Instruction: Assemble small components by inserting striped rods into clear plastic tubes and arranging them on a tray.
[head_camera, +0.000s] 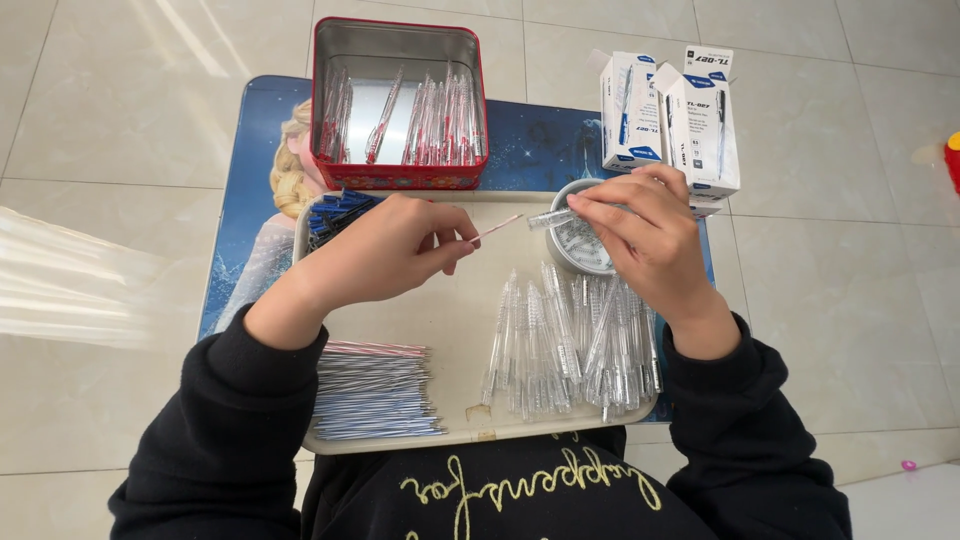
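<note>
Pen refill (497, 229) — a thin pale rod with a reddish tint — sits just left of centre in the head view, pinched between the thumb and fingertips of your left hand (385, 250) and pointing right toward a clear pen barrel (550, 217). Your right hand (645, 235) holds that barrel near the upper centre, its fingers closed narrowly around it, directly above a small round tin (580, 243). The tip of the refill and the open end of the barrel are near each other; you cannot tell from this view whether they touch.

Both hands work over a beige tray (455, 310) that fills the middle of the frame. In the lower right of the tray lies a loose heap of clear barrels (570, 345); in the lower left, a flat stack of refills (372, 390). A clump of blue caps (335, 213) lies at the tray's upper left corner. At the top centre stands a red metal tin (398, 100) with assembled pens inside, and at the upper right 2 white pen boxes (670, 115) stand upright, flaps open.
</note>
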